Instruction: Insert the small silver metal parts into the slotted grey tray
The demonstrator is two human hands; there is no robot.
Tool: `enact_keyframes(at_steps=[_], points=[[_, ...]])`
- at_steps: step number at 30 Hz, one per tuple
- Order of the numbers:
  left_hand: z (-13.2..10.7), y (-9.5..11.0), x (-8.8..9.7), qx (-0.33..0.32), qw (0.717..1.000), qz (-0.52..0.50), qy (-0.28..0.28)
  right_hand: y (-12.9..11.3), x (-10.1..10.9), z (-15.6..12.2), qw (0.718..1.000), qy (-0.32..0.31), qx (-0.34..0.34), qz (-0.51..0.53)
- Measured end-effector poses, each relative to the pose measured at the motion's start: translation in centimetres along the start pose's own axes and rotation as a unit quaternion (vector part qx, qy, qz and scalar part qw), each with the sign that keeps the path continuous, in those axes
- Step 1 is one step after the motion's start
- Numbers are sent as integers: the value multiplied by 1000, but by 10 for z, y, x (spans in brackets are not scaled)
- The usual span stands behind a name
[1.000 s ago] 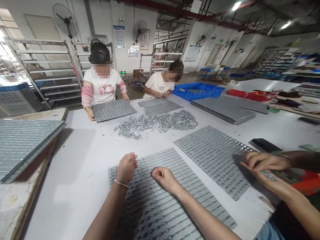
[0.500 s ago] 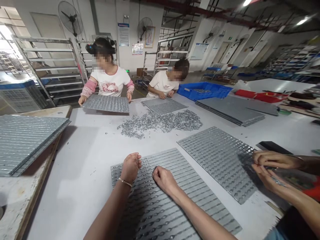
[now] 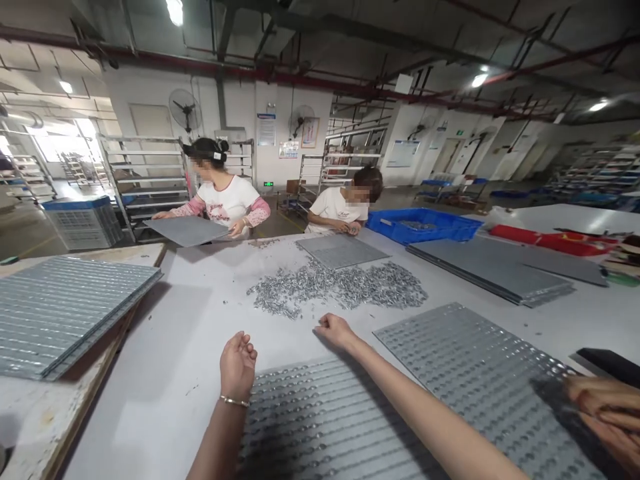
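Observation:
My left hand (image 3: pixel 237 365) hovers at the far left corner of a grey ribbed tray (image 3: pixel 320 427) in front of me. It wears a thin bracelet, and its fingers are curled into a loose cup whose contents are hidden. My right hand (image 3: pixel 335 330) reaches past the tray's far edge, fingers closed, just short of a heap of small silver metal parts (image 3: pixel 340 287) in the middle of the white table (image 3: pixel 165 347). I cannot see what the right hand holds, if anything.
A second dimpled tray (image 3: pixel 475 373) lies to the right, with a co-worker's hands (image 3: pixel 605 407) on it. Stacked trays (image 3: pixel 65 307) sit at the left, and grey sheets (image 3: pixel 490 270) and a blue bin (image 3: pixel 425 227) at the far right. Two people (image 3: pixel 227 200) work opposite.
My view tilted up. My right hand left the tray and moved out to the heap; my left hand lifted and turned. The person opposite lifted their tray and swung it left.

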State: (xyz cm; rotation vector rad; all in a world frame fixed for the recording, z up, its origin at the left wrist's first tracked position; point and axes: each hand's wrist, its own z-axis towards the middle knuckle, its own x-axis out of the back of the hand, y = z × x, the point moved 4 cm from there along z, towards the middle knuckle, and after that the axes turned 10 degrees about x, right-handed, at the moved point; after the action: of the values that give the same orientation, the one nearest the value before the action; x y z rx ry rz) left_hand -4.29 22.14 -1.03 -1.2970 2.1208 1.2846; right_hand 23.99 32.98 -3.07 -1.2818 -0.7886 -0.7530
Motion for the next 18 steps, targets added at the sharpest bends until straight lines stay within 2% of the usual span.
enact_keyframes(at_steps=[5, 8, 11, 15, 18], points=[[-3, -2, -1, 19, 1000, -20, -10, -41, -41, 51, 999, -28, 7, -24], [-5, -6, -2, 38, 999, -26, -10, -72, -69, 64, 999, -25, 21, -10], [-8, -8, -4, 43, 999, -24, -6, -90, -90, 67, 999, -19, 16, 38], [-11, -9, -6, 41, 999, -22, -16, -81, -98, 67, 985, -17, -31, 170], [-12, -12, -8, 55, 998, -22, -27, -62, -93, 71, 945, -2, -94, 314]])
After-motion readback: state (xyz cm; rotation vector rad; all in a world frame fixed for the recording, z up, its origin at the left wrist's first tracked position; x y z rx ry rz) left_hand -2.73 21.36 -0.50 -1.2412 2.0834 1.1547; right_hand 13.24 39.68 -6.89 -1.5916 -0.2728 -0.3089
